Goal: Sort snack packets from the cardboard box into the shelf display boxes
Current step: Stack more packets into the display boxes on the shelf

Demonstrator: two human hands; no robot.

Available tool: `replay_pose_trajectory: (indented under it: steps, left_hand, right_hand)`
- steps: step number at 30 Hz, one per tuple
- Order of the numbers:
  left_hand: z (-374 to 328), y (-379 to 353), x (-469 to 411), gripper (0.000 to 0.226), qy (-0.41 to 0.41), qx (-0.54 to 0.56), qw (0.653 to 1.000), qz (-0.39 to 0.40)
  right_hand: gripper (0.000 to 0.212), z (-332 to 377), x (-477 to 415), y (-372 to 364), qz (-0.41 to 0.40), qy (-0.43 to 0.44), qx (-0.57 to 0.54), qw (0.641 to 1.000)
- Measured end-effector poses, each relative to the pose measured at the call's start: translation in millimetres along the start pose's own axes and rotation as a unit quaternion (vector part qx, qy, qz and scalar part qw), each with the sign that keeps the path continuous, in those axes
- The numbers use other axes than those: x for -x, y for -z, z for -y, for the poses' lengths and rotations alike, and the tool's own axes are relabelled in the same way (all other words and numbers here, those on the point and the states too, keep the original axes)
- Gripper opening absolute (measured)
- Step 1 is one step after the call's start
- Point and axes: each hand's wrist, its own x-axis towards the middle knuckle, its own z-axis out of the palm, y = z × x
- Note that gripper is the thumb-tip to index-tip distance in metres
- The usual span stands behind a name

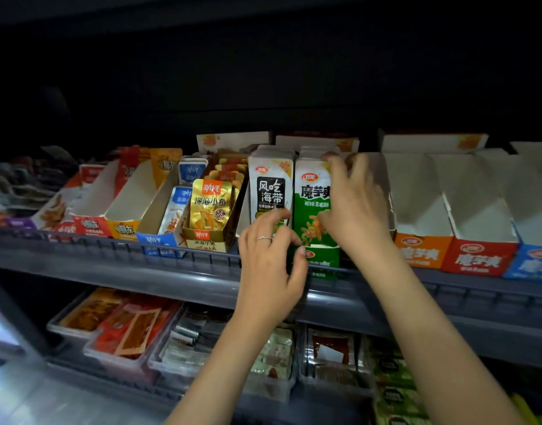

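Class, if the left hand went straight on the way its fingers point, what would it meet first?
Probably the front green packet, just ahead of the left hand; depth is unclear, its fingers may already touch it.

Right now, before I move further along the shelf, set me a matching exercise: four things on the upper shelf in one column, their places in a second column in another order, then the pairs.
Things
1. gold fish packet
2. green packets
3. orange display box
4. red display box

Places
A. between the orange display box and the blue display box
B. gripped at the top by the right hand
C. just left of the black-label packets
D. just right of the right hand

Pairs: 1-C, 2-B, 3-D, 4-A
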Motion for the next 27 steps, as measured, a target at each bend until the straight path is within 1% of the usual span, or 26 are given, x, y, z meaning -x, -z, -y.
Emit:
replay_pose_trajectory:
  steps: [2, 4, 6, 8, 13, 16, 19, 21, 23, 25, 27]
  left_hand:
    - [1, 1, 0, 0.011, -0.001, -0.005, 1.000, 0.002]
    - [2, 1, 0, 0.011, -0.001, -0.009, 1.000, 0.006]
    - [3, 2, 0, 0.011, 0.000, -0.010, 1.000, 0.011]
    - [3, 2, 1, 0.011, 0.000, -0.009, 1.000, 0.021]
    - [5, 1, 0, 0.015, -0.001, -0.023, 0.997, 0.069]
    - [7, 3, -1, 0.017, -0.004, -0.027, 0.996, 0.084]
    - [8, 5, 1, 0.020, -0.008, -0.030, 0.995, 0.093]
    - [9, 6, 0, 0.020, -0.013, -0.031, 0.995, 0.096]
    - [10, 6, 0, 0.021, -0.015, -0.030, 0.995, 0.097]
    - [9, 7, 0, 0.021, -0.016, -0.027, 0.995, 0.097]
    - [8, 7, 0, 0.020, -0.016, -0.026, 0.995, 0.097]
  right_hand:
    - [0.090, 1, -2, -2, 0.032, -0.057, -0.025, 0.998]
    - [0.096, -1, -6, -2, 0.081, -0.112, -0.091, 0.986]
    - [0.090, -4, -10, -5, 0.120, -0.125, -0.131, 0.976]
    - [0.082, -5, -11, -9, 0.134, -0.122, -0.130, 0.975]
    - [0.080, -5, -11, -9, 0.132, -0.111, -0.122, 0.977]
    - [0.074, -7, -9, -4, 0.136, -0.094, -0.082, 0.983]
    - [0.066, -14, -5, 6, 0.104, -0.089, -0.078, 0.988]
    - [0.055, -22, 0, 19, 0.070, -0.076, -0.105, 0.989]
    - [0.038, -32, 5, 33, 0.045, -0.041, -0.120, 0.991]
    - [0.032, -39, 10, 46, 0.061, -0.018, -0.111, 0.992]
    - [0.035, -42, 15, 52, 0.120, 0.010, -0.072, 0.990]
